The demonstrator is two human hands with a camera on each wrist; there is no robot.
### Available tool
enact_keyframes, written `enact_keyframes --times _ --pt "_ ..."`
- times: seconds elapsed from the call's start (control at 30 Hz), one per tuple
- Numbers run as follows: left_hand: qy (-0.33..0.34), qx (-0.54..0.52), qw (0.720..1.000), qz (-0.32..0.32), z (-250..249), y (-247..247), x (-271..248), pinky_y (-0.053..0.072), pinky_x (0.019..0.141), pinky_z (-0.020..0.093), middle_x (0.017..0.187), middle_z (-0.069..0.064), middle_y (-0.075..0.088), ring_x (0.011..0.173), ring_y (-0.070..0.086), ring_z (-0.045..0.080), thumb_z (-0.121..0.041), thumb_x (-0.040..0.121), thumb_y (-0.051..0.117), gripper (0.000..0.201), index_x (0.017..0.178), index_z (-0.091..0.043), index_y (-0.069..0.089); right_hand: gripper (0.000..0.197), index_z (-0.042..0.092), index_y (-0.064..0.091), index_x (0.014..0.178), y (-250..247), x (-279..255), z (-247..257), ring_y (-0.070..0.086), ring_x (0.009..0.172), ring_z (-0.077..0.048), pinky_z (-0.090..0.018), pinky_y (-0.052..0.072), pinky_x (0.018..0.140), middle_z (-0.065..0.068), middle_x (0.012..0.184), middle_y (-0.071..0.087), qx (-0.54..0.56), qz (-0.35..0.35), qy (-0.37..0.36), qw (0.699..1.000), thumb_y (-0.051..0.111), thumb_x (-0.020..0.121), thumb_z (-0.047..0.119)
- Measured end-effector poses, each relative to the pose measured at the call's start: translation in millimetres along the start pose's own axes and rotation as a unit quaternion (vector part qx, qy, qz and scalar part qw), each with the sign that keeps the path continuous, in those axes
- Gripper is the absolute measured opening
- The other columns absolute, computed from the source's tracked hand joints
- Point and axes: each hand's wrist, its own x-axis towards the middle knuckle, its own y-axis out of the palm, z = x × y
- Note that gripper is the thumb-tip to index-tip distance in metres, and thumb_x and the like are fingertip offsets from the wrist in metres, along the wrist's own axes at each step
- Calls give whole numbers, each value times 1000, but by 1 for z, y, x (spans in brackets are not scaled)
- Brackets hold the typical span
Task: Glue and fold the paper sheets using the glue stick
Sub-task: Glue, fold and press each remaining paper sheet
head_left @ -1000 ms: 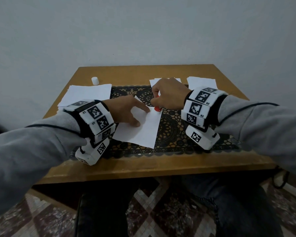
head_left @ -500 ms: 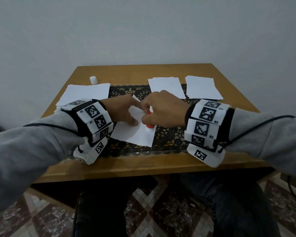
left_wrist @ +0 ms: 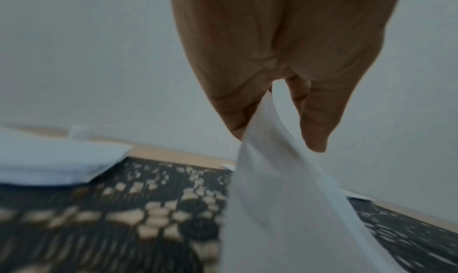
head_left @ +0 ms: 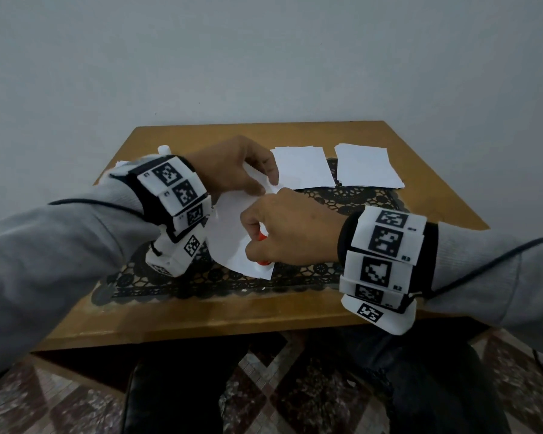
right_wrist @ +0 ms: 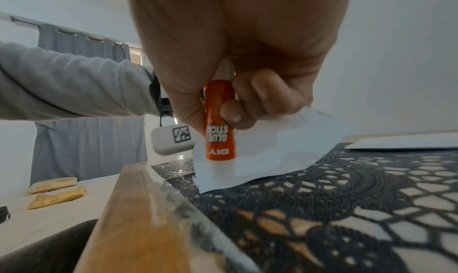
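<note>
On the lace mat (head_left: 295,280), the right hand (head_left: 282,233) grips the glue stick (right_wrist: 220,132) while the left hand (head_left: 232,170) pinches the sheet (head_left: 229,233).

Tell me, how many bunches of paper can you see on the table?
4. One sheet in the middle, held by the left hand; two piles at the back, one beside the other; one pile at the far left, mostly hidden behind the left wrist from the head view.
</note>
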Motion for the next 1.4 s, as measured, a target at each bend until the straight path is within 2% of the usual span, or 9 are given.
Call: enact_keyframes --times 0.13,0.3,0.47,0.6,0.7,0.83,1.03,1.23,1.4 --pt "-45 55 989 131 -12 -13 1 50 76 25 82 -15 71 70 60 -1 -5 78 73 25 80 -31 75 18 11 64 76 -5 0 -2 46 55 -8 -25 37 52 7 64 53 13 25 -13 1000 66 83 27" --pt "-102 23 976 190 6 -21 -16 53 84 27 93 -4 75 89 67 16 -1 79 71 27 89 -25 78 22 16 61 67 -19 3 -24 61 73 -18 -33 48 67 -4 78 68 10 46 19 999 65 84 29" --pt "-129 -76 968 200 17 -22 -36 54 83 22 96 4 75 95 68 20 1 80 69 21 88 -16 78 21 11 67 71 -31 11 -50 49 57 -10 -29 43 59 5 70 61 34 -9 67 997 66 84 28" --pt "-119 -26 977 175 19 -13 -45 49 96 32 94 -8 74 96 66 14 -19 82 72 10 86 -25 77 18 14 64 72 -26 19 -53 54 66 -15 -30 44 62 13 76 56 13 -47 69 996 65 84 27" --pt "-123 1 980 158 25 2 -48 40 103 28 113 -16 67 106 58 7 -18 81 73 25 103 -31 74 17 18 61 71 -20 26 -53 57 64 -17 -31 46 60 3 78 63 2 -70 73 995 65 84 29" --pt "-119 21 985 120 33 16 -51 32 95 19 131 -17 54 115 50 7 -19 82 73 50 126 -39 59 16 15 64 75 -14 30 -55 50 56 -10 -26 40 55 4 78 63 -2 -66 82 994 67 83 28" --pt "-110 61 987 101 30 23 -49 33 87 15 133 -14 55 105 49 4 -25 82 73 46 126 -32 61 19 15 64 72 -18 33 -58 60 73 -20 -34 50 71 5 77 60 6 -97 107 990 65 83 30" --pt "-93 83 987 104 30 23 -49 33 84 15 135 -10 55 103 49 3 -24 82 74 47 127 -30 60 18 16 62 73 -28 34 -63 54 83 -20 -31 43 69 3 80 56 -25 -116 128 985 64 84 30" --pt "-94 76 988 99 30 24 -50 32 85 14 135 -11 55 103 47 1 -23 82 73 47 127 -29 61 22 17 59 67 -25 26 -59 56 71 -18 -32 45 67 7 75 55 5 -93 113 989 65 84 30"
